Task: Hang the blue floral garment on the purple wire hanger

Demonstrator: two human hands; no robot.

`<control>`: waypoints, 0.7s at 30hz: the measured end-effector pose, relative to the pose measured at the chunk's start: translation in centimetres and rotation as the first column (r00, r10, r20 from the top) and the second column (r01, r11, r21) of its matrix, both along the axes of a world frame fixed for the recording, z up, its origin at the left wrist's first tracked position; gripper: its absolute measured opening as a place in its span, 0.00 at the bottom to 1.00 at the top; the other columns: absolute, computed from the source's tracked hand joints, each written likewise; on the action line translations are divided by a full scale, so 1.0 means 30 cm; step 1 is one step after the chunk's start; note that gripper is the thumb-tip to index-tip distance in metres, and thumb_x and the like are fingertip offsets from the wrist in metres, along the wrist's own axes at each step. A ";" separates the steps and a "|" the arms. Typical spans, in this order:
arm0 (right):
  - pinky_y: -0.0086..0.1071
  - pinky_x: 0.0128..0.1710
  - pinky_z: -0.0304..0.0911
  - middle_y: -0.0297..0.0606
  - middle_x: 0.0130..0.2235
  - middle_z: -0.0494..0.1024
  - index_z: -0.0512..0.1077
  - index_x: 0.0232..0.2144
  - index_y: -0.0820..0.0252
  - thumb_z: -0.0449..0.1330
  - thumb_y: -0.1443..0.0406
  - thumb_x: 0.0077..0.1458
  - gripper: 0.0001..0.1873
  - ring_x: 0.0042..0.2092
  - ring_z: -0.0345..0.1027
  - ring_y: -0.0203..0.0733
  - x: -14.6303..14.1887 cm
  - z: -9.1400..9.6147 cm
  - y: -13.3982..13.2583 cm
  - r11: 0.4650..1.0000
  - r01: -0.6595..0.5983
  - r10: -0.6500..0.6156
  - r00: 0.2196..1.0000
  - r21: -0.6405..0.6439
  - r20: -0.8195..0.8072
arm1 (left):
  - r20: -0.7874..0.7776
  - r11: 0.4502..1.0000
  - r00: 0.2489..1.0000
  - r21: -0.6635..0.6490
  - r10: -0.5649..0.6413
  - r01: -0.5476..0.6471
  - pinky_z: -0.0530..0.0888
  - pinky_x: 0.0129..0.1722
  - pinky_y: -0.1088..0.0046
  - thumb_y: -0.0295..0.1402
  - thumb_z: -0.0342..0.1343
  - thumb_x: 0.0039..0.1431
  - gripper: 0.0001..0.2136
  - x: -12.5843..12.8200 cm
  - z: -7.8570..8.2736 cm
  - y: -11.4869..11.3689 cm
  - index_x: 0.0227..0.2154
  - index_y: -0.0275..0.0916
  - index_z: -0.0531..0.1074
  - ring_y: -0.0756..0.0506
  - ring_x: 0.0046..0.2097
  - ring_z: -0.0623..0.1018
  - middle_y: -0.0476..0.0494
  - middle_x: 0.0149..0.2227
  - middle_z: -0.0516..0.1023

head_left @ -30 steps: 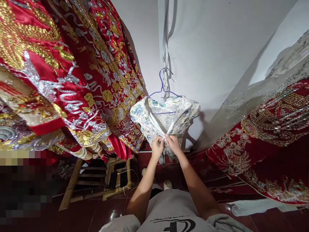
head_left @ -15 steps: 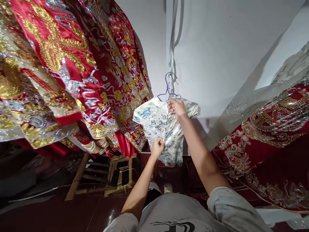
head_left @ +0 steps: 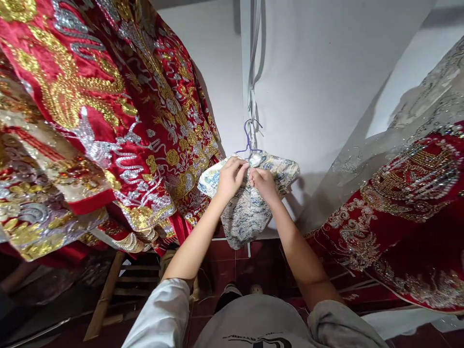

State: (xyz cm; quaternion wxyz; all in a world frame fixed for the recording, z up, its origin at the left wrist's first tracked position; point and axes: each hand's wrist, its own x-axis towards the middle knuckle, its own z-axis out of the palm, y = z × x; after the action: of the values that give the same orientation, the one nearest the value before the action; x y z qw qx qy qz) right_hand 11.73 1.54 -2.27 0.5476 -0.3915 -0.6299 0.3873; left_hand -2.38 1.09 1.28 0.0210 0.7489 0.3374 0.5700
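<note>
A small short-sleeved floral shirt, white with blue and green print, hangs on a purple wire hanger against the white wall. My left hand pinches the shirt's front edge just below the collar, fingers bent over the cloth. Close beside it on the right, my right hand is closed on the other side of the front opening at the same height. Whatever small fastening lies between the fingertips is hidden.
Red jackets with gold and silver embroidery hang at the left. On the right is a beaded red gown with sheer fabric. A bamboo chair stands at lower left. White straps run down the wall to the hanger.
My left hand has moved up from the lower front of the shirt to the collar, next to my right hand. My right hand has dropped slightly, and the view has shifted.
</note>
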 end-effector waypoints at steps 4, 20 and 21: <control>0.32 0.30 0.59 0.31 0.16 0.62 0.61 0.14 0.55 0.53 0.55 0.60 0.24 0.21 0.56 0.35 -0.017 -0.188 -0.021 0.985 0.117 -0.118 0.993 -0.124 -0.001 | 0.318 0.972 0.926 0.046 0.204 -0.230 0.72 0.47 0.69 0.37 0.52 0.70 0.09 -0.095 -0.018 0.020 0.37 0.37 0.73 0.46 0.43 0.75 0.43 0.39 0.76; 0.32 0.28 0.61 0.33 0.20 0.69 0.67 0.17 0.56 0.65 0.48 0.48 0.22 0.26 0.65 0.40 0.077 -0.434 -0.150 0.902 0.060 0.000 0.990 -0.427 0.140 | 0.840 0.655 0.442 -0.529 0.315 0.539 0.75 0.37 0.70 0.43 0.66 0.53 0.13 -0.025 -0.545 -0.140 0.29 0.38 0.73 0.47 0.32 0.77 0.46 0.29 0.77; 0.32 0.31 0.64 0.34 0.23 0.72 0.70 0.20 0.56 0.65 0.48 0.49 0.21 0.30 0.68 0.42 0.080 -0.427 -0.153 0.912 0.063 -0.015 0.993 -0.405 0.120 | 0.834 0.666 0.496 -0.514 0.240 0.541 0.75 0.37 0.71 0.44 0.66 0.53 0.13 0.011 -0.534 -0.161 0.30 0.38 0.74 0.48 0.33 0.77 0.46 0.31 0.78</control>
State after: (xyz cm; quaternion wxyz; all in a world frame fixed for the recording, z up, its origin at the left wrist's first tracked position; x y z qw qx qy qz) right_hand 14.13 -3.04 -15.09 0.4246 -0.5312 -0.5575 0.4761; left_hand -2.04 -3.74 -14.76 0.5351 0.3196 0.4020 0.6707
